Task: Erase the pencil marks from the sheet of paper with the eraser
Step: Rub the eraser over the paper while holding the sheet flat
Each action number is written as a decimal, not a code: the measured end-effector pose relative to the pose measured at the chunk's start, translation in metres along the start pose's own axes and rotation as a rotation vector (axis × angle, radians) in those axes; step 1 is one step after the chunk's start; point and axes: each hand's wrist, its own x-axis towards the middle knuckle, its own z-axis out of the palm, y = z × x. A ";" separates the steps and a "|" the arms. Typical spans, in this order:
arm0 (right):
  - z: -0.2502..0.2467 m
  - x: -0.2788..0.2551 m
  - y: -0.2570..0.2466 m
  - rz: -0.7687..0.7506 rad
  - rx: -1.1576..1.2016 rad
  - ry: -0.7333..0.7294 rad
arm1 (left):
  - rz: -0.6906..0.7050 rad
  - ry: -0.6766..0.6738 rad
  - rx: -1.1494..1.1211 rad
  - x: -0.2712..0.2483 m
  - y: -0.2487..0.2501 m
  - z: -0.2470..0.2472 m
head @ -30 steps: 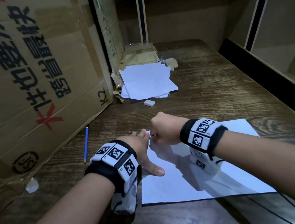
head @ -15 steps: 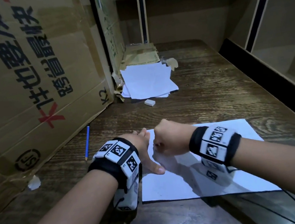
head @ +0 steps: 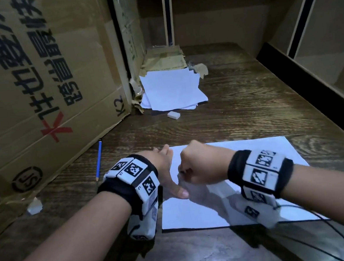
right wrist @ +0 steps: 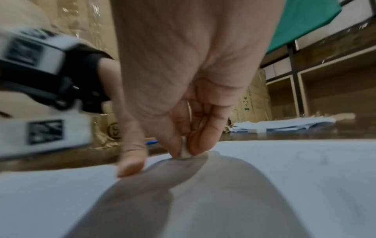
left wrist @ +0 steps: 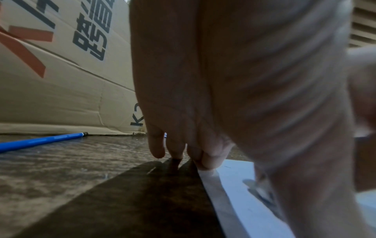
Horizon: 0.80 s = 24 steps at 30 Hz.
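Observation:
A white sheet of paper lies on the dark wooden desk in front of me. My right hand is curled over its upper left part and pinches a small white eraser against the sheet. My left hand lies flat at the sheet's left edge, fingers straight, thumb on the paper. In the left wrist view its fingertips press down at the paper's edge. Faint pencil lines show on the sheet in the right wrist view.
A big cardboard box stands along the left. A blue pencil lies beside it. A stack of white sheets and a second white eraser sit farther back. Shelving lines the back and right.
My right hand has drawn back towards me over the sheet by a little, still pinching the eraser. The left hand stays planted at the paper's left edge.

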 end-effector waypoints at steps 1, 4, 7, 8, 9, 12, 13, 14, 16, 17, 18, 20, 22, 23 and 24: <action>-0.004 0.007 0.006 0.024 -0.006 0.014 | 0.004 -0.007 -0.003 0.000 0.000 -0.001; -0.011 0.025 0.020 0.093 0.008 0.086 | 0.014 -0.005 0.009 -0.001 -0.002 -0.003; -0.003 0.015 0.010 0.098 0.014 0.070 | 0.009 -0.023 -0.009 0.003 -0.003 -0.001; 0.000 0.009 0.004 0.071 0.013 0.040 | 0.006 -0.022 -0.012 0.005 -0.004 0.000; 0.002 0.002 -0.001 0.038 -0.001 0.004 | 0.003 -0.022 -0.011 0.006 -0.003 0.001; -0.008 0.006 0.004 0.024 -0.031 -0.043 | 0.012 -0.037 -0.012 0.006 -0.003 -0.002; -0.013 0.013 0.010 0.054 -0.042 -0.018 | 0.012 -0.043 -0.008 0.004 -0.002 -0.003; -0.017 0.019 0.015 0.082 -0.045 0.013 | 0.009 -0.045 -0.003 0.003 -0.002 -0.004; -0.014 0.025 0.020 0.108 -0.048 0.074 | 0.002 -0.044 0.007 0.002 -0.002 -0.004; -0.010 0.022 0.019 0.113 -0.058 0.074 | 0.000 -0.043 0.009 0.002 -0.002 -0.004; -0.005 0.016 0.015 0.106 -0.060 0.061 | -0.001 -0.040 0.006 0.001 -0.002 -0.003; 0.001 0.001 0.007 0.054 -0.039 0.005 | -0.005 -0.027 0.003 0.001 -0.001 -0.001; 0.003 -0.013 0.004 0.000 -0.031 -0.072 | -0.007 -0.015 0.009 0.001 0.002 -0.002; 0.002 -0.014 0.005 -0.024 -0.040 -0.098 | -0.010 -0.016 0.013 0.001 0.003 -0.002; -0.001 -0.013 0.005 -0.044 -0.054 -0.106 | -0.011 -0.021 0.016 0.001 0.003 -0.002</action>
